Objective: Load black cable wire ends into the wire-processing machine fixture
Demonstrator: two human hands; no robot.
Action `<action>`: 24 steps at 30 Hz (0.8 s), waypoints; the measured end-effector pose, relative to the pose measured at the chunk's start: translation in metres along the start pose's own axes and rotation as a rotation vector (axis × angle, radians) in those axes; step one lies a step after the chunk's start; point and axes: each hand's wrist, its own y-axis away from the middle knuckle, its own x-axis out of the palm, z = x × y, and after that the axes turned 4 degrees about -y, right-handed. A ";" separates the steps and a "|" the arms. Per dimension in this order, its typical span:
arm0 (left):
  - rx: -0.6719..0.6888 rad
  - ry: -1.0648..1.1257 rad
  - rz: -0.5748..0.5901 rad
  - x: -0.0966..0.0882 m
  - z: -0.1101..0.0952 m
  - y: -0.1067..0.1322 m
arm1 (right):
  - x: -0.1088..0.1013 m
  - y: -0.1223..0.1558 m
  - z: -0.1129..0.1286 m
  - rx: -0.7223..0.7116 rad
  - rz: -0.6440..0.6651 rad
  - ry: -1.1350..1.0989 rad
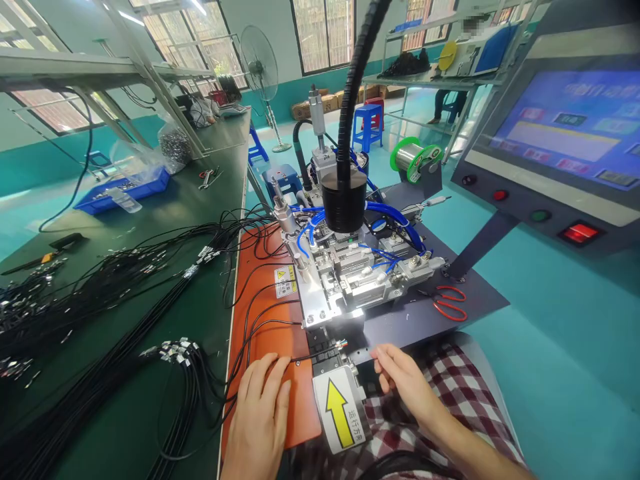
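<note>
My left hand (pixel 263 400) rests over the orange plate (pixel 300 417), fingers long and close together. A black cable (pixel 313 357) comes out at its fingertips and runs right into the dark fixture track (pixel 323 347) of the machine. The cable's stripped end (pixel 341 344) shows small coloured wires just past the track. My right hand (pixel 397 373) is to the right of that end, apart from it, with thumb and forefinger pinched; whatever may be between them is too small to make out. Above the track stands the metal machine head (pixel 350 267), under a black lamp (pixel 344 200).
Bundles of black cables (pixel 165 300) cover the green bench (pixel 125 427) at left, with a blue tray (pixel 125 190) behind. Red-handled scissors (pixel 450 303) lie right of the machine. A control screen (pixel 575 127) and a green solder-wire spool (pixel 415 160) stand beyond.
</note>
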 end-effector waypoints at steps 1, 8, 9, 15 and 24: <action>-0.004 0.010 0.004 0.001 0.001 0.001 | -0.001 0.001 -0.001 0.011 -0.003 0.001; -0.058 0.153 0.073 0.000 0.004 -0.001 | -0.007 0.006 -0.006 0.061 -0.029 0.007; -0.049 0.195 0.054 0.001 0.005 -0.006 | -0.008 0.006 -0.007 0.067 -0.031 0.010; 0.015 0.305 0.004 0.023 0.020 -0.066 | -0.016 0.009 -0.024 0.096 -0.025 0.033; -0.043 0.088 -0.066 -0.011 0.002 -0.039 | -0.070 0.020 -0.038 0.057 -0.154 0.160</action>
